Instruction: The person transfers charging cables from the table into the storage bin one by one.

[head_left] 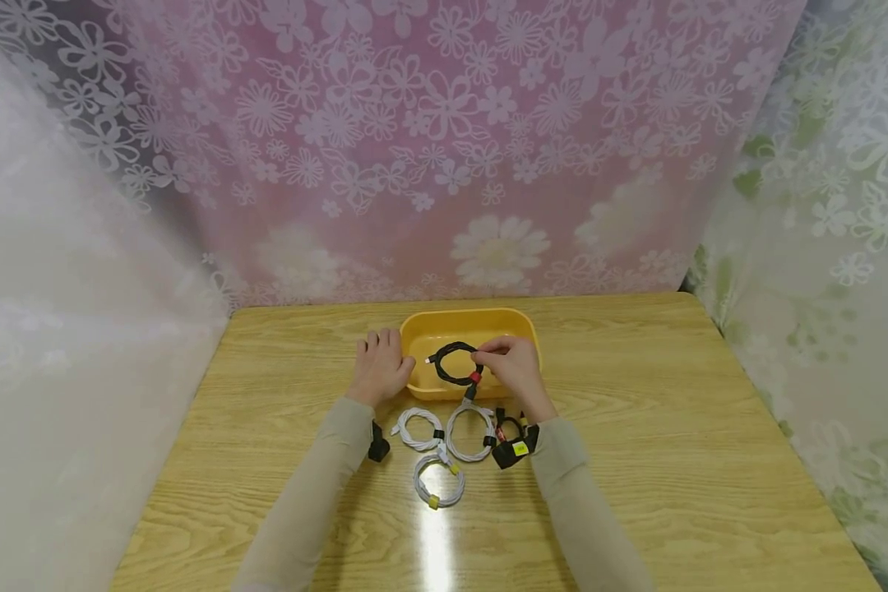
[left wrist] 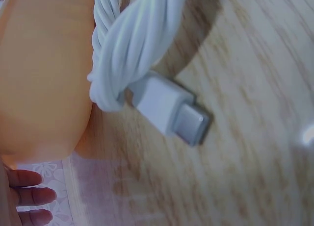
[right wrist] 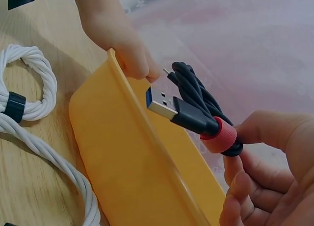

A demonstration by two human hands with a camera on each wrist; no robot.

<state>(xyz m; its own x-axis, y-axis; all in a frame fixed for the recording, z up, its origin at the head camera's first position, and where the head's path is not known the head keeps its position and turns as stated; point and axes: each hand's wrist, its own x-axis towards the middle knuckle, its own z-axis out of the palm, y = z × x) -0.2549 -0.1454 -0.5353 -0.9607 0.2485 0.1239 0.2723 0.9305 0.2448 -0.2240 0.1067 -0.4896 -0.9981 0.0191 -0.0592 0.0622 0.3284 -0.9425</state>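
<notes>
The right hand [head_left: 516, 370] [right wrist: 274, 172] pinches a coiled black cable [head_left: 444, 374] [right wrist: 196, 96] with a red strap [right wrist: 219, 136], held over the yellow tray [head_left: 464, 316] [right wrist: 127, 157]. Its USB plug [right wrist: 169, 106] points away from the fingers in the right wrist view. At the tray's left end the left hand [head_left: 380, 366] [right wrist: 115, 32] rests on the rim, thumb at the edge; in the left wrist view three fingertips [left wrist: 37, 196] show beside the orange wall [left wrist: 44, 79].
In front of the tray lie several coiled white cables [head_left: 418, 429] [left wrist: 137, 39] [right wrist: 29, 84], one with a yellow strap [head_left: 433, 501]. A small dark coil [head_left: 511, 426] lies beside the right wrist. Patterned curtains [head_left: 429, 164] stand behind the wooden table [head_left: 673, 411].
</notes>
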